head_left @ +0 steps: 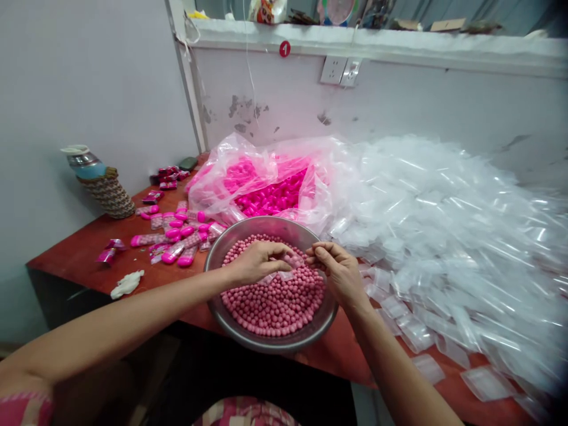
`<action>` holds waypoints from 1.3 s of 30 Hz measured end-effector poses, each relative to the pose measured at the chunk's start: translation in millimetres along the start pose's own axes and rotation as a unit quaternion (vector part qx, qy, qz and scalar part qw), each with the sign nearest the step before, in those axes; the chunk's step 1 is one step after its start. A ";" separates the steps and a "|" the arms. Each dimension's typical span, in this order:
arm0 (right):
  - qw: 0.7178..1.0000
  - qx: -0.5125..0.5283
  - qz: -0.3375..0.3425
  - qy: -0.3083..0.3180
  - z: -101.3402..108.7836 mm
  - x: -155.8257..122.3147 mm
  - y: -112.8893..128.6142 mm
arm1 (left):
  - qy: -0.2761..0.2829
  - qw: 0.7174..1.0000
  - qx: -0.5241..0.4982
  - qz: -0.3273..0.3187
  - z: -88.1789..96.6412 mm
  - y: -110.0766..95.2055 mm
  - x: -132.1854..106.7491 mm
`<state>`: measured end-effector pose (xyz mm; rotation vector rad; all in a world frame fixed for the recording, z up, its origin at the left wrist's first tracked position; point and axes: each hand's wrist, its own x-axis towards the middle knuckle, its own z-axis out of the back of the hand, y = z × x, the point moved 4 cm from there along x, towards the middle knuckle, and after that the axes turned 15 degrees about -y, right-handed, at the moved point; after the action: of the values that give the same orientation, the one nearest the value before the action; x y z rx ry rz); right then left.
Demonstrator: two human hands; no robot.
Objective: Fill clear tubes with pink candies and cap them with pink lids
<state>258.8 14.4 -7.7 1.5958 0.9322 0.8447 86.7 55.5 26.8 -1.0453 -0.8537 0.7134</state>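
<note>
A metal bowl (222,251) full of small pink balls (275,305) sits at the table's front edge. Both my hands hover over it, pinching a small clear plastic bag (290,263) between them. My left hand (257,261) grips the bag's left side with curled fingers. My right hand (335,269) holds its right side with thumb and fingers pressed together. The bag hangs just above the balls.
A big heap of clear small bags (444,225) covers the right of the red table (80,254). Behind the bowl lies a plastic sack of bright pink capsules (270,192). Filled pink packets (177,236) are scattered left, near a bottle in a woven holder (104,186).
</note>
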 end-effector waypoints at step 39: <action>0.833 -0.441 0.276 0.189 -32.9 1.9 12.5 | -0.235 0.934 -0.209 0.171 35.0 5.6 -21.9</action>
<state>232.4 28.5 11.1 0.8588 0.1985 1.7373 45.1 54.3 24.9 -1.4559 -1.2906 1.1370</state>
